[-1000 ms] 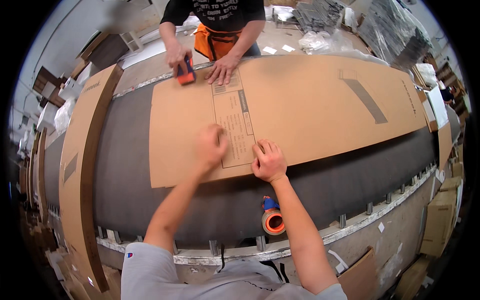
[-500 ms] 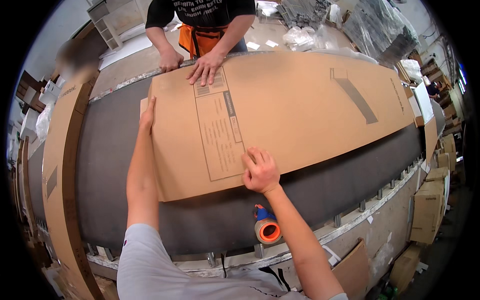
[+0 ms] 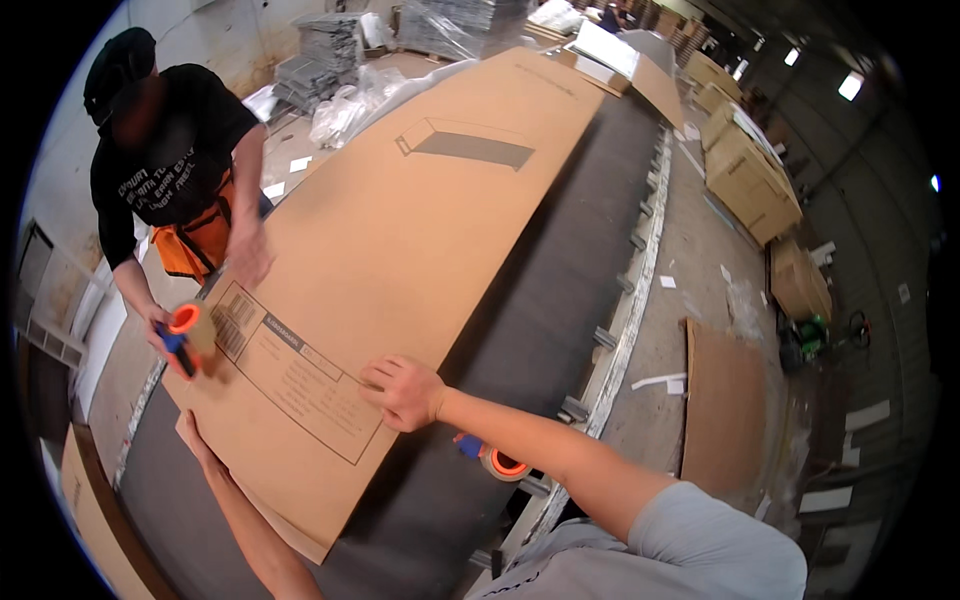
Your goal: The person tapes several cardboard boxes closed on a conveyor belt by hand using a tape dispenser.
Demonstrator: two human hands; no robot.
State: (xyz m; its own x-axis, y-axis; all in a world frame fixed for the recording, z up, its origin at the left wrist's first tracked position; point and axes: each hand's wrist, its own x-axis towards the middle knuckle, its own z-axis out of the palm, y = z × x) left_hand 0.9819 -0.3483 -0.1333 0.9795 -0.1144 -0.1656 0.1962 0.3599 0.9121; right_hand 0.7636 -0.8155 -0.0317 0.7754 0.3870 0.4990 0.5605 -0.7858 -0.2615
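Note:
A long cardboard box (image 3: 400, 250) lies on a dark conveyor belt (image 3: 540, 300). My left hand (image 3: 197, 440) is open, its fingers stretched against the near end of the box. On the top panel near the right edge, my right hand (image 3: 403, 392) rests with curled fingers; nothing shows in it. Partly behind my right forearm, a blue and orange tape dispenser (image 3: 505, 464) sits at the belt's edge. Across the box, a co-worker's hand holds another tape dispenser (image 3: 190, 335) over the near left corner. The co-worker's other hand (image 3: 248, 250) is blurred above the box.
Another cardboard box (image 3: 95, 500) stands at the lower left. Metal rollers (image 3: 605, 338) line the belt's right side. Several cartons (image 3: 750, 180) and a flat brown board (image 3: 725, 410) are on the floor at right. Wrapped grey stacks (image 3: 460, 28) stand at the back.
My view has turned right, so the box appears slanted. The co-worker has lifted both hands off the box and now holds a tape dispenser. My hands keep their places on the box.

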